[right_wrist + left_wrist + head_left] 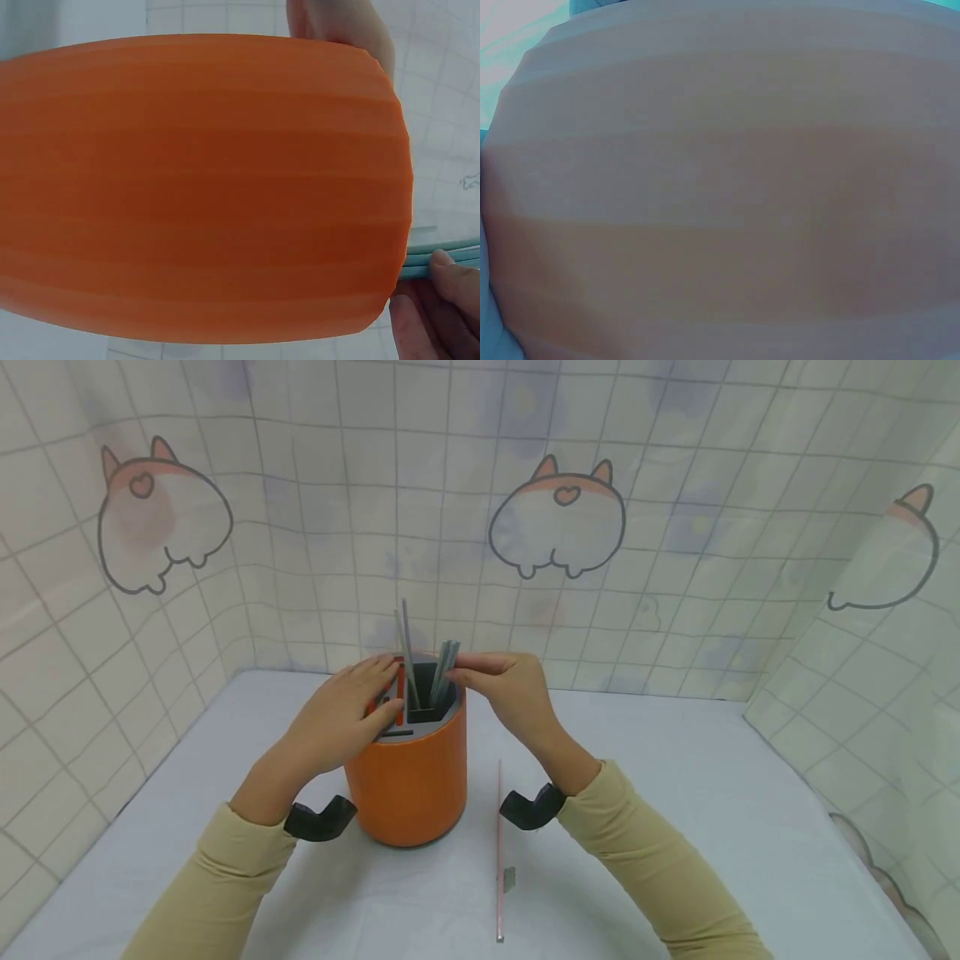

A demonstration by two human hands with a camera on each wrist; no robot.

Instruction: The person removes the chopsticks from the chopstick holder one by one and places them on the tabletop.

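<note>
An orange round holder [408, 789] with a grey slotted top stands on the table. My left hand [341, 714] rests on the left side of that top, fingers extended across it. With thumb and fingertips, my right hand [510, 689] pinches a bundle of thin grey-green sticks [444, 672] at the holder's right rim. Their lower ends stand in the dark square opening. Two taller thin sticks [408, 643] lean in the same opening. In the right wrist view the bundled sticks [457, 257] show beside my thumb. Only the holder's ribbed wall [720, 180] fills most of the left wrist view.
One long thin pinkish stick [500, 860] lies on the white tabletop [637, 760] to the right of the holder, with a small grey patch [510, 879] beside it. A white gridded curtain with printed animals [557, 527] hangs behind and at both sides.
</note>
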